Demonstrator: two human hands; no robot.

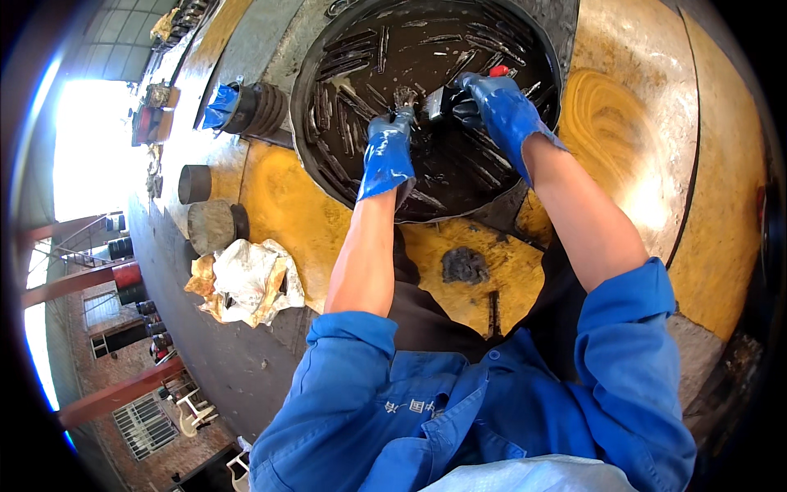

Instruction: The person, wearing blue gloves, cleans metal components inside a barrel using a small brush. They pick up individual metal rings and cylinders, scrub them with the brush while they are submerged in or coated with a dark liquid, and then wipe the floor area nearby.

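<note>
My left hand, in a blue rubber glove, is closed around a small dark wet piece whose kind I cannot make out. Its rough end sticks up past the fingers. My right hand, gloved alike, grips a brush with a shiny metal band; a red tip shows beyond the fingers. The brush is just right of the held piece; whether they touch is unclear. Both hands are over a large round tub of dark liquid. Many long, dark, glistening strips lie in it, some in rows.
Yellow-stained metal plates surround the tub. A dark grey wad lies between my legs. At the left are a crumpled white bag, short cylinders and stacked dark rings beside blue plastic.
</note>
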